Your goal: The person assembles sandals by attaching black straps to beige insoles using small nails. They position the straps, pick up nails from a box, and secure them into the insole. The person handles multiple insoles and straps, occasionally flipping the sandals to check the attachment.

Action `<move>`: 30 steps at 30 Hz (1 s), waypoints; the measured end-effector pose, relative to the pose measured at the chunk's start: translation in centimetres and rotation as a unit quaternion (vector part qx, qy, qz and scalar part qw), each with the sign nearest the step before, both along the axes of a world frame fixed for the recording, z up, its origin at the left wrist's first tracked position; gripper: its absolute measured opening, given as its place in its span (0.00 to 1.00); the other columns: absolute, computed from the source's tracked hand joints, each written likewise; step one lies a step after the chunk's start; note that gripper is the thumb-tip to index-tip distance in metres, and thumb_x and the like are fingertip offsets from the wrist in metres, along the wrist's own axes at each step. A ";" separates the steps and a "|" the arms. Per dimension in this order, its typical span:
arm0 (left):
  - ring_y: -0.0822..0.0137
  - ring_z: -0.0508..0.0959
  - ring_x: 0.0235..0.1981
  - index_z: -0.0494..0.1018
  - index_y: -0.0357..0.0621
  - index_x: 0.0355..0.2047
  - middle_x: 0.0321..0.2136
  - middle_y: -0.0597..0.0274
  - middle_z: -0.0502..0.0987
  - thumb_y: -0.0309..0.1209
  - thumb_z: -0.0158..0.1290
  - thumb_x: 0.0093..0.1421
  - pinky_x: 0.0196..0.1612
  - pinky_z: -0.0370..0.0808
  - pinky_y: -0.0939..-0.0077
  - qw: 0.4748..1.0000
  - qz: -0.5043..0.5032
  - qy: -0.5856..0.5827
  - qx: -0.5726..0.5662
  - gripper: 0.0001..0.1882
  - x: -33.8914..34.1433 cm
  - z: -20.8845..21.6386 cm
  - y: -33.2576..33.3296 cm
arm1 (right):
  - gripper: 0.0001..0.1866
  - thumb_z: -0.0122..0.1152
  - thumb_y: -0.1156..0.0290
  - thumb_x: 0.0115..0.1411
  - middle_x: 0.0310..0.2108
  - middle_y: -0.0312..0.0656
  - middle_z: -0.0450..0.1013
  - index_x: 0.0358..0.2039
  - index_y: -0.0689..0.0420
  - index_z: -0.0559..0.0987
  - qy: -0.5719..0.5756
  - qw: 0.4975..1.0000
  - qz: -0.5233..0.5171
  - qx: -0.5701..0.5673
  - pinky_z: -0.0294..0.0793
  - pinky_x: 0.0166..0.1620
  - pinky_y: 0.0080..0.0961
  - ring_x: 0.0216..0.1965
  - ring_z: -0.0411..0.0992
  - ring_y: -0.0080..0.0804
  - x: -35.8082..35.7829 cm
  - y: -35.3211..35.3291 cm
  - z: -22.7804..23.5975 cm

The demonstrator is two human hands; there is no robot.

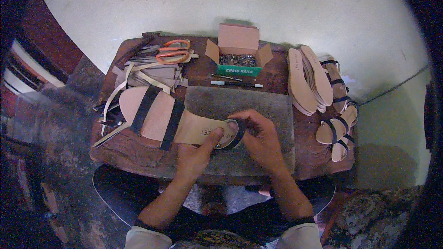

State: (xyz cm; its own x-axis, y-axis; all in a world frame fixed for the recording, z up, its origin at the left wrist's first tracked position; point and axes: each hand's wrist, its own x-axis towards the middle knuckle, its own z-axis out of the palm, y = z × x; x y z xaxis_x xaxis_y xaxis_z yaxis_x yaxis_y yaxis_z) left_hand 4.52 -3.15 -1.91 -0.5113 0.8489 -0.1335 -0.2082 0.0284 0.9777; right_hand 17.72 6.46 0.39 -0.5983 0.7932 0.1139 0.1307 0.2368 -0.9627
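A tan sandal (189, 127) with two wide black straps across its front lies lengthwise in my hands, toe to the left. My left hand (198, 152) grips its narrow rear part, thumb pressed on the insole and fingers underneath. A black heel strap (240, 133) curves round the right end of the sandal. My right hand (263, 140) pinches that strap between thumb and curled fingers. Both hands are over a grey mat (240, 101) on the wooden table. The underside of the sandal is hidden.
An open green box of small nails (236, 60) stands at the back, a marker pen (236, 84) before it. Orange-handled scissors (173, 55) lie on strap pieces (159, 74) at left. Stacked tan soles (309, 76) and black-strapped sandals (333, 131) are at right, before a wall.
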 end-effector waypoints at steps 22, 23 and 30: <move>0.70 0.77 0.38 0.73 0.37 0.41 0.36 0.60 0.78 0.28 0.56 0.58 0.41 0.74 0.76 0.998 -0.044 0.022 -0.030 0.11 -0.4 1.3 -0.1 | 0.11 0.61 0.78 0.52 0.34 0.37 0.75 0.38 0.60 0.77 -0.040 0.999 0.011 0.002 0.72 0.43 0.22 0.38 0.72 0.23 0.3 0.3 -0.2; 0.70 0.77 0.38 0.73 0.37 0.41 0.37 0.60 0.78 0.28 0.56 0.58 0.42 0.74 0.75 0.998 -0.045 0.016 -0.033 0.12 -0.5 1.4 -0.2 | 0.11 0.61 0.78 0.52 0.34 0.37 0.75 0.38 0.60 0.77 -0.048 0.999 0.013 0.005 0.72 0.43 0.22 0.38 0.72 0.22 0.3 0.3 -0.2; 0.67 0.77 0.40 0.71 0.35 0.43 0.39 0.59 0.77 0.27 0.57 0.57 0.44 0.74 0.74 0.995 -0.007 -0.099 -0.013 0.15 -1.3 1.2 0.2 | 0.10 0.62 0.76 0.54 0.34 0.36 0.75 0.38 0.60 0.77 -0.052 0.998 -0.016 0.026 0.72 0.42 0.21 0.37 0.72 0.22 0.8 1.8 2.0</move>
State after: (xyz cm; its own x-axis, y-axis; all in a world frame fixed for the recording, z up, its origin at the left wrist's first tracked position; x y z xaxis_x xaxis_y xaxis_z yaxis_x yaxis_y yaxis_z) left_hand 3.27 -2.96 -0.74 -0.4611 0.8507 -0.2523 -0.3959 0.0573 0.9165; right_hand 18.48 8.24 2.35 -0.5836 0.8066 0.0940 0.2375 0.2802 -0.9301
